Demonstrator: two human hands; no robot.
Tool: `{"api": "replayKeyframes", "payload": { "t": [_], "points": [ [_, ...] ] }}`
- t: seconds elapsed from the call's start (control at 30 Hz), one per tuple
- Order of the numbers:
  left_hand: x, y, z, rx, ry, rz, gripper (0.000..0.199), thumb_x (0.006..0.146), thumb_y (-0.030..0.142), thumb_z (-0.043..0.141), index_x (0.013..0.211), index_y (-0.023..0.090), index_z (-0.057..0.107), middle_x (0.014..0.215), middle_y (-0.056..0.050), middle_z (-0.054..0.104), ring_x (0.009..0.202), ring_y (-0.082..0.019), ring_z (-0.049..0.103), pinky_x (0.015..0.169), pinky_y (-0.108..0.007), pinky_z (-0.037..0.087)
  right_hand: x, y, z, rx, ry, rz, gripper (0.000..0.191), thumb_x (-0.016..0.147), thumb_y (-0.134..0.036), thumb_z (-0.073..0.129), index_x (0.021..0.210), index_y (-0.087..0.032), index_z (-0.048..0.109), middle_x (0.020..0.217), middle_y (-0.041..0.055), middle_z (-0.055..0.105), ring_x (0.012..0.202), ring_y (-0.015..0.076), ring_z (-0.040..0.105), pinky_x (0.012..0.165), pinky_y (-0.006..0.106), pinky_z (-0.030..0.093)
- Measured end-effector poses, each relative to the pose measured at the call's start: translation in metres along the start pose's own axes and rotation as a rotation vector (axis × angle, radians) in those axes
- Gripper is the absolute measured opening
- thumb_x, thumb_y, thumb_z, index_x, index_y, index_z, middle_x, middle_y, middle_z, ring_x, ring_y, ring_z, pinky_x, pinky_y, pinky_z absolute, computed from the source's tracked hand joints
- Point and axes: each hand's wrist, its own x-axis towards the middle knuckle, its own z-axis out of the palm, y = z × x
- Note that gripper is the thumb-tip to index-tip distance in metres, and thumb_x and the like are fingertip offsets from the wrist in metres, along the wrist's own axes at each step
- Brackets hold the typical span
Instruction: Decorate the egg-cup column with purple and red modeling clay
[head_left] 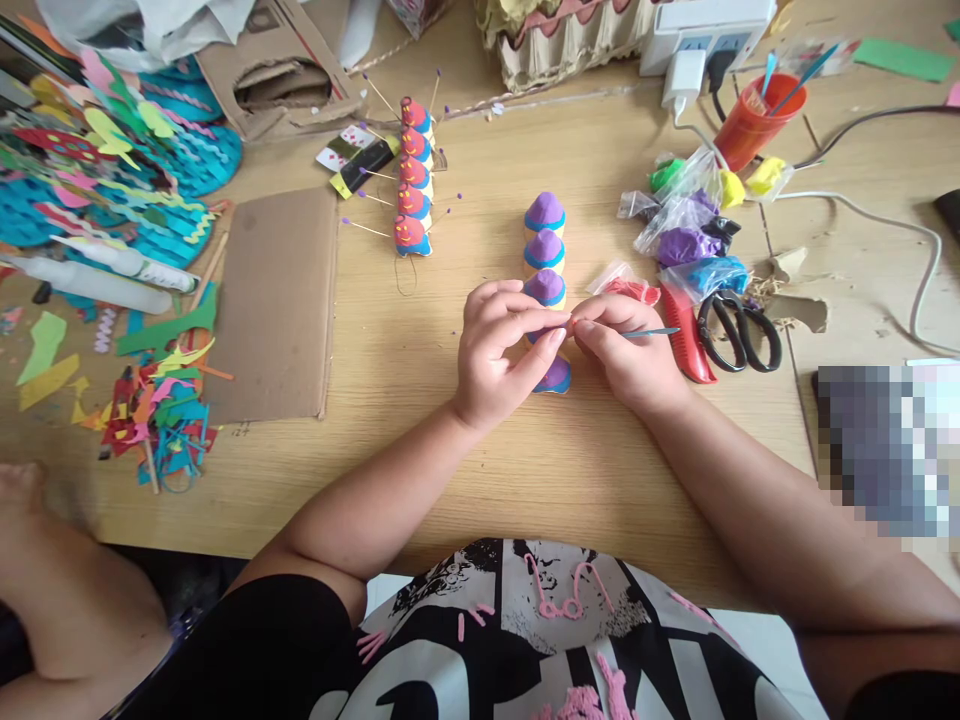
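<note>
My left hand pinches thumb and index together at a tiny red bit, apparently clay, where the fingertips of both hands meet. Closed too, my right hand holds a thin blue modelling tool, which sticks out to the right. Beneath the hands stands an egg-carton strip with purple cone tops and blue rims; my fingers hide part of it. Further left is a finished-looking egg-carton strip with red faces, blue edges and purple-tipped sticks.
Bagged clay, scissors, a red comb and a red cup lie or stand on the right. Cardboard, paper scraps and glue bottles occupy the left. Another person's arm rests lower left.
</note>
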Motion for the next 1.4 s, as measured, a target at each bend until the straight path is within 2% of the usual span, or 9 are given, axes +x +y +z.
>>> {"api": "replayKeyframes", "payload": {
  "t": [0.13, 0.27, 0.43, 0.63, 0.83, 1.07, 1.27, 1.4],
  "points": [
    [0.0004, -0.0012, 0.0007, -0.009, 0.0, -0.019, 0.019, 0.106, 0.039, 0.061, 0.103, 0.028, 0.077, 0.098, -0.003, 0.073, 0.112, -0.02, 0.064, 0.115, -0.045, 0.053, -0.0003, -0.004, 0.0024, -0.024, -0.02, 0.0, 0.04, 0.084, -0.059, 0.082, 0.075, -0.021, 0.071, 0.071, 0.0007, 0.068, 0.067, 0.0142, 0.06, 0.066, 0.029, 0.056],
    [0.0007, -0.0017, 0.0017, -0.033, 0.01, -0.035, 0.019, 0.105, 0.04, 0.062, 0.102, 0.028, 0.076, 0.097, -0.002, 0.073, 0.11, -0.02, 0.065, 0.115, -0.045, 0.053, -0.0009, -0.0041, 0.0027, -0.035, -0.026, 0.019, 0.042, 0.082, -0.06, 0.085, 0.077, -0.02, 0.072, 0.076, 0.0023, 0.073, 0.07, 0.0149, 0.063, 0.065, 0.028, 0.055],
    [0.0011, -0.0012, 0.0019, -0.075, 0.036, -0.048, 0.019, 0.106, 0.041, 0.061, 0.103, 0.028, 0.075, 0.099, -0.002, 0.075, 0.111, -0.019, 0.067, 0.115, -0.043, 0.054, -0.0011, -0.0018, 0.0017, -0.01, -0.054, 0.015, 0.04, 0.084, -0.057, 0.084, 0.078, -0.019, 0.073, 0.079, 0.0033, 0.074, 0.073, 0.0154, 0.065, 0.069, 0.029, 0.057],
    [0.0015, -0.0013, 0.0015, -0.041, -0.03, -0.063, 0.019, 0.106, 0.04, 0.06, 0.101, 0.028, 0.074, 0.1, -0.002, 0.075, 0.112, -0.019, 0.067, 0.116, -0.045, 0.053, -0.0014, -0.0016, 0.001, -0.002, -0.066, 0.046, 0.04, 0.082, -0.058, 0.086, 0.078, -0.02, 0.072, 0.078, 0.0027, 0.073, 0.071, 0.0154, 0.064, 0.066, 0.029, 0.055],
    [0.0023, 0.0001, 0.0018, -0.058, -0.042, -0.066, 0.02, 0.107, 0.04, 0.059, 0.097, 0.028, 0.072, 0.098, -0.001, 0.074, 0.107, -0.018, 0.067, 0.118, -0.046, 0.053, -0.0007, -0.0017, 0.0012, -0.014, -0.071, 0.045, 0.043, 0.082, -0.06, 0.085, 0.076, -0.02, 0.072, 0.075, 0.0022, 0.071, 0.068, 0.0148, 0.061, 0.063, 0.029, 0.053],
    [0.0019, 0.0008, 0.0034, -0.135, 0.008, -0.081, 0.022, 0.106, 0.042, 0.062, 0.094, 0.027, 0.072, 0.098, -0.002, 0.074, 0.109, -0.018, 0.067, 0.117, -0.045, 0.054, -0.0015, 0.0002, 0.0004, 0.002, -0.082, 0.047, 0.04, 0.084, -0.056, 0.084, 0.078, -0.019, 0.073, 0.075, 0.0021, 0.071, 0.068, 0.0145, 0.061, 0.064, 0.028, 0.052],
    [0.0011, -0.0023, 0.0057, -0.17, 0.021, -0.123, 0.025, 0.106, 0.045, 0.061, 0.094, 0.027, 0.072, 0.096, -0.001, 0.073, 0.107, -0.017, 0.069, 0.117, -0.045, 0.054, -0.0008, -0.0007, 0.0006, -0.022, -0.08, 0.032, 0.04, 0.086, -0.057, 0.082, 0.078, -0.019, 0.073, 0.08, 0.0035, 0.073, 0.075, 0.0158, 0.066, 0.072, 0.03, 0.056],
    [0.0005, -0.0045, 0.0066, -0.288, 0.066, -0.103, 0.017, 0.104, 0.04, 0.066, 0.096, 0.027, 0.073, 0.096, 0.001, 0.074, 0.104, -0.016, 0.069, 0.116, -0.042, 0.054, -0.0004, -0.0016, 0.0006, -0.027, -0.072, 0.019, 0.04, 0.088, -0.058, 0.08, 0.079, -0.019, 0.073, 0.079, 0.0028, 0.072, 0.073, 0.0151, 0.065, 0.072, 0.03, 0.057]
  ]
}}
